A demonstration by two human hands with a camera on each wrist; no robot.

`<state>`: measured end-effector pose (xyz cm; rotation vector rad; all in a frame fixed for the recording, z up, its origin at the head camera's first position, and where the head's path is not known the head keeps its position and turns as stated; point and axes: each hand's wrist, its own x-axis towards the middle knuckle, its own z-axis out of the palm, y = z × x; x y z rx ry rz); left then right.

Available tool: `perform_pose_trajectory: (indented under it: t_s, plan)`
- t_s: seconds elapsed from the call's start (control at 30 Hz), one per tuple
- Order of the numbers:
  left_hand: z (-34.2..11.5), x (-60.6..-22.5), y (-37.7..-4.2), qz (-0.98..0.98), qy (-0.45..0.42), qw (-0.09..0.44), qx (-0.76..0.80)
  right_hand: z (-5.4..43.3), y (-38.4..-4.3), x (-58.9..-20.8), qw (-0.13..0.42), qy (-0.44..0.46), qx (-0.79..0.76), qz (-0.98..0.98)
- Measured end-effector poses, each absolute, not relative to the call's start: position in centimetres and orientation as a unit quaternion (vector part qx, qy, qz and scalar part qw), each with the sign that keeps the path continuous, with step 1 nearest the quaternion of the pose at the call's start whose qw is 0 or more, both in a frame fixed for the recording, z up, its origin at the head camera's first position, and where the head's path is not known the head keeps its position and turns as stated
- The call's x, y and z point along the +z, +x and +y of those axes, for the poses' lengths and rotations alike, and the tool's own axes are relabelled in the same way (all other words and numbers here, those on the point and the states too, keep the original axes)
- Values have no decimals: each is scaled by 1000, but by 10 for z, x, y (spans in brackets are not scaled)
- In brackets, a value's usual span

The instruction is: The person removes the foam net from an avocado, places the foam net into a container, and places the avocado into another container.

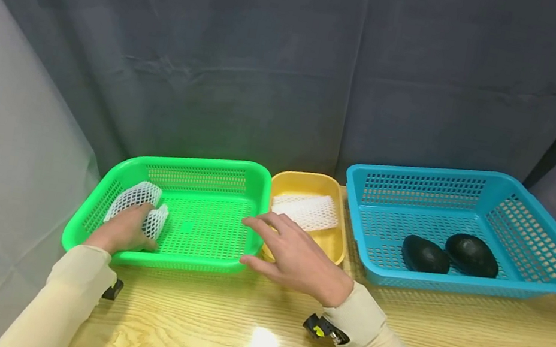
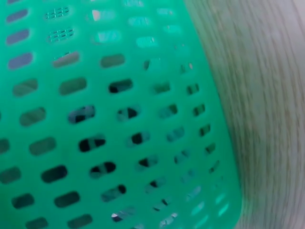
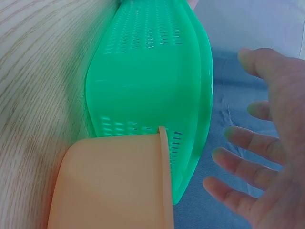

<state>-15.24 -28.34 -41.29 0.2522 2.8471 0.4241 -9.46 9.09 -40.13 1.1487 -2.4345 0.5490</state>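
My left hand (image 1: 124, 230) reaches over the near left side of the green basket (image 1: 196, 159), thumb and fingers around a dark fruit in a white foam net (image 1: 156, 222). More white foam netting (image 1: 140, 194) shows just behind the fingers. In the left wrist view the green basket wall (image 2: 157, 102) covers the hand, with dark patches showing through its holes. My right hand (image 1: 292, 257), fingers spread and nothing in them, hovers by the green basket's right rim and over the front of the yellow bin (image 1: 305, 176). A flat white foam net (image 1: 306, 211) lies in that bin.
At the right stands a blue basket (image 1: 423, 171) holding two dark oval fruits, one on the left (image 1: 426, 255) and one on the right (image 1: 472, 255). All containers stand on a wooden table (image 1: 210, 326). A dark grey curtain (image 1: 252, 60) hangs behind them.
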Motion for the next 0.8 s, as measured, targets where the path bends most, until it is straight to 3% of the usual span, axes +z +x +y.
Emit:
perform_pose_trajectory:
  t_s: [0.4,0.8]
  plan:
    - [-283,-415,-154,983,84,75,144,91,-94,-400,198,408,193,-870]
    - [-283,-415,-153,983,94,73,142,93,-95,-400,196,403,192,-873]
